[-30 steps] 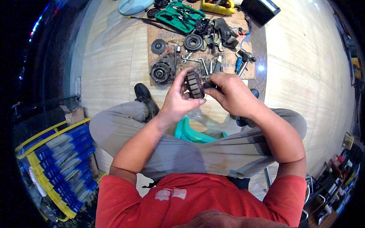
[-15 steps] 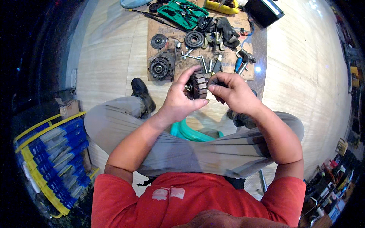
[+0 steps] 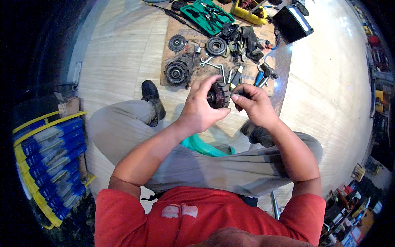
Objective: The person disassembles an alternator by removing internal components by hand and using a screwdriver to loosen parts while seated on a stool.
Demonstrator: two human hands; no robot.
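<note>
My left hand (image 3: 197, 109) is wrapped round a dark rotor (image 3: 222, 95) with blocky metal segments about its rim. Thumb and fingers grip it from opposite sides, and a short shaft end shows towards the palm. Close to the rotor's right face, the fingertips of my right hand (image 3: 257, 105) are pinched together. Whether they touch the rotor or hold something small is hidden. Both hands are raised in front of my knees. Beyond them, a round metal housing (image 3: 177, 72), a ring-shaped pulley (image 3: 216, 46) and a grooved disc (image 3: 177, 43) lie on a cardboard sheet (image 3: 197, 76).
Wrenches (image 3: 210, 64), a blue-handled screwdriver (image 3: 259, 78) and a hammer (image 3: 269, 72) lie on the cardboard. Behind are a green tool case (image 3: 207, 16), a yellow container (image 3: 247, 14) and a black box (image 3: 293, 24). A yellow rack (image 3: 51, 164) with blue packages stands at left.
My right fingertips have moved slightly off to the right of the rotor. The rotor has turned a little in my left hand. The whole view has shifted slightly.
</note>
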